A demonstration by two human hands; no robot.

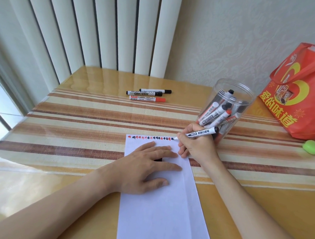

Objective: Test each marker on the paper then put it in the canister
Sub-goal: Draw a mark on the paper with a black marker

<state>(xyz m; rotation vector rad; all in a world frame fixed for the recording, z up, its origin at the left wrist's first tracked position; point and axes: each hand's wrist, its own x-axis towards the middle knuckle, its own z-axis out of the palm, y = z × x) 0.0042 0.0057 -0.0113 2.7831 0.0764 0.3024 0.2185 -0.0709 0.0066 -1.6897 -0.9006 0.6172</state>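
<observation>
The marker (202,133), likely light, stiff and smooth-barrelled, so best pinched low near its tip as the right hand (197,145) grips it now, writes at the top right corner of the paper (160,209), which the flat-fingered left hand (147,166) presses, the canister (225,108) just beyond.

The left hand (147,166) lies flat with its fingers spread, palm down, reaching in from the near left. The right hand (195,144) is curled in a writing grip, its arm coming in from the near right.
</observation>
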